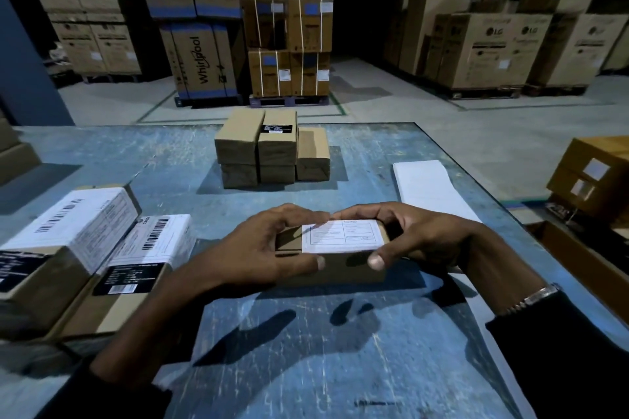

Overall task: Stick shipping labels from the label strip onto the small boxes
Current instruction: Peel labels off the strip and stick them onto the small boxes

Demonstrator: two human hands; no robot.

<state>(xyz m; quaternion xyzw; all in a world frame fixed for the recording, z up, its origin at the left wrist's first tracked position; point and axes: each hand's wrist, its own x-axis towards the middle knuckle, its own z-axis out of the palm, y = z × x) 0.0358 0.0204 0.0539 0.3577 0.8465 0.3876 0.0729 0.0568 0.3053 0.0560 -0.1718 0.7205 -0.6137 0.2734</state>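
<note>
So here's what I've got on the head cam: both hands are on one small box [335, 269] sitting on the blue bench [323, 350], about the middle of it and close to me. My left hand [258, 248] has its grip curled around the left end of the box, thumb on the near face and fingers over the far edge. My right hand [415, 238] does the same on the right end, thumb pressed on the near face just under the label. The shipping label [342, 236] lies flat on top of the box, toward its right side (the print is too blurry to read).

The label strip [425, 187] lies on the bench to the right, behind my right hand, white side up. Further back in the middle there's a stack of small boxes [272, 153], one with a black sticker on top. On my left are two labelled boxes [85, 248] with barcode labels, side by side. Behind the bench it's just warehouse cartons [200, 58] on pallets.
</note>
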